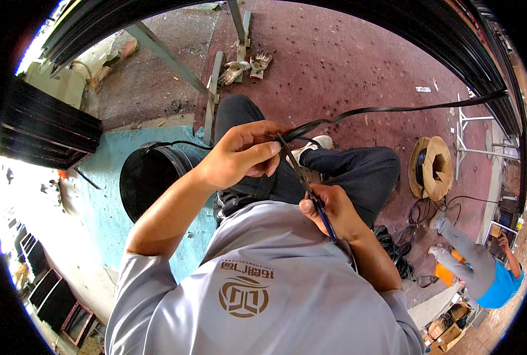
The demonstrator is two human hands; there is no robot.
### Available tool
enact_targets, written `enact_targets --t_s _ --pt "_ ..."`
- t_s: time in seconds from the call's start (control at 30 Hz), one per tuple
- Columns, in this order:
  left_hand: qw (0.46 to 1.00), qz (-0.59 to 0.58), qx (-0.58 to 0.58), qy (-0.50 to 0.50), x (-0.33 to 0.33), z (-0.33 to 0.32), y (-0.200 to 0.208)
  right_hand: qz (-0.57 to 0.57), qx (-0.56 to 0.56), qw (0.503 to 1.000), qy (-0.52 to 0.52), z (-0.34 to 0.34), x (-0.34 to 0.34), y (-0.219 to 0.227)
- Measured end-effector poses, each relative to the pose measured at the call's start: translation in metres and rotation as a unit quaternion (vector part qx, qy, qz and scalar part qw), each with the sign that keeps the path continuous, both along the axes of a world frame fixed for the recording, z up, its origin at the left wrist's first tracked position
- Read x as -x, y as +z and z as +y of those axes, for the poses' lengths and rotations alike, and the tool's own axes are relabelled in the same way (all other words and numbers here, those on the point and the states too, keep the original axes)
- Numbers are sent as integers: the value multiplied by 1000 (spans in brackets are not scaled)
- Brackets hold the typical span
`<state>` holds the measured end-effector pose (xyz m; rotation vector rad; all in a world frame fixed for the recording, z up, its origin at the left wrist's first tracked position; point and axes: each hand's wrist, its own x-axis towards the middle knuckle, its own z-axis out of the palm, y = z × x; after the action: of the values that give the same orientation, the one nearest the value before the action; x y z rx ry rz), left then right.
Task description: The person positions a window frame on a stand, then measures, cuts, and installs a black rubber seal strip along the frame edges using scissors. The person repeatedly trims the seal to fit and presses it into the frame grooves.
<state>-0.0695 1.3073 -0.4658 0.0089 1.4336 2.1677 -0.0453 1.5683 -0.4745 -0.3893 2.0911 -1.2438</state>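
My left hand (pixel 242 155), its fingers closed in a pinch, holds the end of a long black rubber-like strip (pixel 382 110) above my crossed legs. From there the strip runs off to the right, toward the dark profiles at the upper right. My right hand (pixel 329 208) grips a long slim tool (pixel 299 170) with dark jaws and blue handles; whether it is scissors or pliers I cannot tell. The tool's tip meets the strip beside my left fingertips.
Left of my legs stands a black bucket (pixel 148 183). Work gloves (pixel 235 72) lie by grey metal legs (pixel 215 89). At right are a cardboard spool (pixel 438 169), tangled black cord (pixel 393 248) and another person (pixel 482 272) in blue. Dark profiles (pixel 44 127) are stacked at left.
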Motion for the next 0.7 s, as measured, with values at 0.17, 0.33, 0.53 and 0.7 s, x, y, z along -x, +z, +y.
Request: enact_targets --t_s 0.17,0.33,0.53,0.7 --pt "1000 4 20 -4 3 4 0 17 -8 1000 3 3 2 -2" --pt "999 5 -35 -33 6 2 1 -15 7 1000 1 5 2 3" --pt "988 40 -38 -144 24 -10 -11 -57 29 998 -13 10 2 2" --pt "982 138 -43 -119 29 -8 -44 -36 27 999 16 13 -1 -4"
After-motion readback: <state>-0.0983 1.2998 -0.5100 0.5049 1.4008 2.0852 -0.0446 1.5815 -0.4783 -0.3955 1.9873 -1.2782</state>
